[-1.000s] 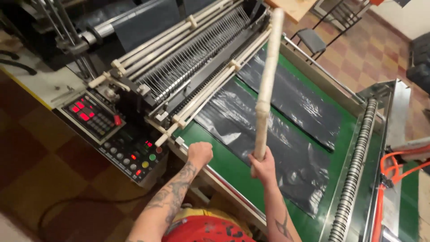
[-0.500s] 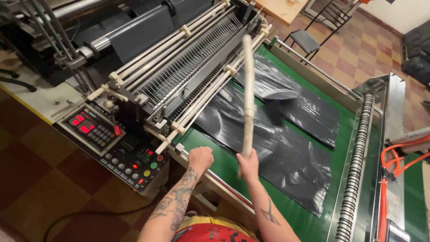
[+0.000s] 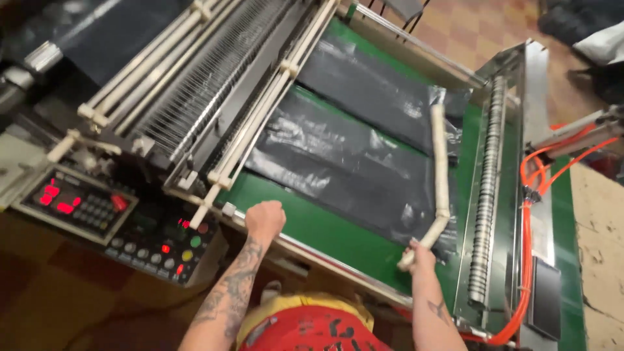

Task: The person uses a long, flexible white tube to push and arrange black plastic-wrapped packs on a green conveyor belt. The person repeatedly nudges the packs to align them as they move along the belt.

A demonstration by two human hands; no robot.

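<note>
My right hand (image 3: 421, 259) grips the near end of a long pale wrapped stick (image 3: 441, 169). The stick lies low across the right side of the green conveyor bed (image 3: 325, 231), over the ends of the black plastic bags (image 3: 351, 162), close to the metal toothed roller (image 3: 489, 188). My left hand (image 3: 265, 218) is closed in a fist and rests on the machine's near metal edge, beside the white rods (image 3: 253, 123) of the cutting head.
A control panel (image 3: 110, 224) with red displays and coloured buttons sits at the left. Orange hoses (image 3: 528, 214) run along the right frame. A chair (image 3: 403, 10) stands on the tiled floor beyond the machine. Concrete floor shows at far right.
The stick, upright a second ago, has swung down and right to lie across the bags near the roller. My right hand moved right with it. My left hand stayed on the edge.
</note>
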